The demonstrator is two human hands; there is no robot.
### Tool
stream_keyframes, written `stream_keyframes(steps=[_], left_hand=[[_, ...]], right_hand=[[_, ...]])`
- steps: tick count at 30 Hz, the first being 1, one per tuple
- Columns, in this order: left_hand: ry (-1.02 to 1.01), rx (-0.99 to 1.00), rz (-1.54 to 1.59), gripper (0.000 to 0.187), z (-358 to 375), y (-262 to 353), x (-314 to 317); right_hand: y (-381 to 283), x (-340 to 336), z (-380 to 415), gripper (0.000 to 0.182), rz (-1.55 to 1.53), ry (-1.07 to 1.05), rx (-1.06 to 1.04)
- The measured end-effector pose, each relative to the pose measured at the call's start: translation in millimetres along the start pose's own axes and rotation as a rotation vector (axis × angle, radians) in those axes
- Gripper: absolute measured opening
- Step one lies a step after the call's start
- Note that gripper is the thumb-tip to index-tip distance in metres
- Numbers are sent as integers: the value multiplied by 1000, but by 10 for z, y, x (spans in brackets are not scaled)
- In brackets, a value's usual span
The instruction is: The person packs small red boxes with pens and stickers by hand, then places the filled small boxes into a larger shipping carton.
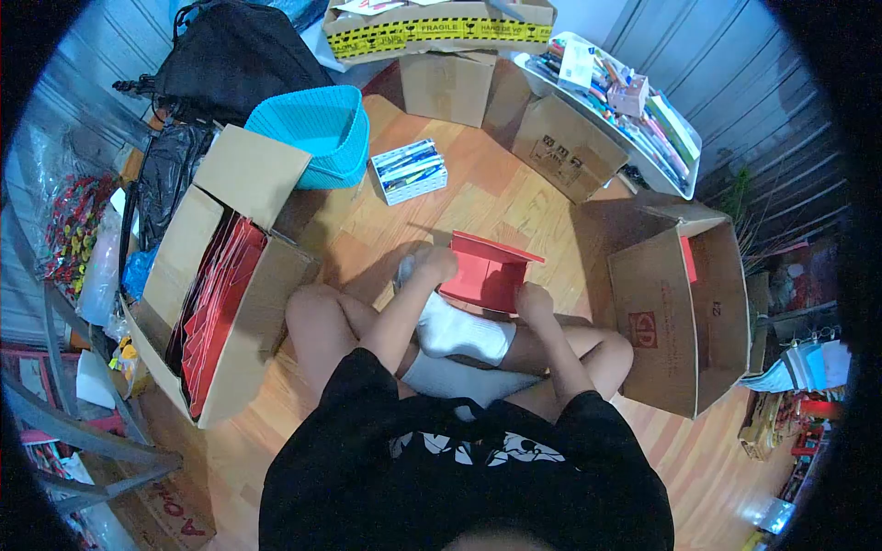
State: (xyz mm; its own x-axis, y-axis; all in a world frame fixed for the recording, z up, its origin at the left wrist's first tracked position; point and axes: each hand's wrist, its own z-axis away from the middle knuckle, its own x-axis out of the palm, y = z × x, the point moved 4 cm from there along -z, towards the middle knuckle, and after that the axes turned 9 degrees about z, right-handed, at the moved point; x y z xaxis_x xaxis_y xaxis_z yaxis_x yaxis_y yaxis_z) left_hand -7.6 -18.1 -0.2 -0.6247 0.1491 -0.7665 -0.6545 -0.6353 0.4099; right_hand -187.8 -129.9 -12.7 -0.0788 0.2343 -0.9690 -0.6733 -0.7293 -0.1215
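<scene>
A red open-topped box [487, 280] is held over my crossed legs, tilted so that its inside faces me. My left hand [435, 265] grips its left side, and the fingers are partly hidden. At the lower right corner, my right hand [535, 302] is closed on the box's edge. White socks [459, 335] show just below the box. Ahead of my hands, a small white basket [410, 172] filled with blue and white pens stands on the wooden floor.
To my left, a cardboard carton [266, 303] holds several flat red pieces. Another open carton [675, 312] on the right has something red inside. Turquoise baskets [312, 129] sit ahead on the left. A white tray of pens [684, 184] rests on a box at the far right.
</scene>
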Motion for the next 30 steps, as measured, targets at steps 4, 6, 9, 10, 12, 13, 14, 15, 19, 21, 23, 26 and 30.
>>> stream_keyframes(steps=[4,6,9,10,12,13,14,15,19,21,23,26,30], left_hand=[[132,-103,190,52,230,18,-84],[-1,-17,147,53,364,36,-286],[-305,82,273,54,230,-285,-516],[-472,94,449,55,121,-364,-603],[0,144,416,45,-108,-466,-1023],[304,194,339,42,-284,-534,-1153],[608,246,249,39,-365,-521,-1297],[613,212,129,36,-517,-501,-1327],[554,130,51,51,-1026,-568,-1158],[516,164,61,48,-1124,-578,-1159],[491,202,65,45,-1174,-623,-1211],[459,379,78,32,-1105,-670,-1292],[707,685,-263,27,-1096,-945,-1286]], right_hand=[[19,63,2,36,19,16,-26],[114,87,56,41,-182,18,6],[164,-27,197,42,-541,33,100],[190,-64,222,38,-696,45,160],[255,99,184,34,-755,52,210],[284,186,176,32,-811,64,261],[261,191,180,32,-828,57,264],[220,138,164,30,-855,151,187],[197,36,149,23,-854,249,142],[205,55,124,20,-892,252,137],[230,99,48,19,-936,267,124],[313,235,-30,32,-1025,194,208],[324,263,-40,36,-1177,168,268]])
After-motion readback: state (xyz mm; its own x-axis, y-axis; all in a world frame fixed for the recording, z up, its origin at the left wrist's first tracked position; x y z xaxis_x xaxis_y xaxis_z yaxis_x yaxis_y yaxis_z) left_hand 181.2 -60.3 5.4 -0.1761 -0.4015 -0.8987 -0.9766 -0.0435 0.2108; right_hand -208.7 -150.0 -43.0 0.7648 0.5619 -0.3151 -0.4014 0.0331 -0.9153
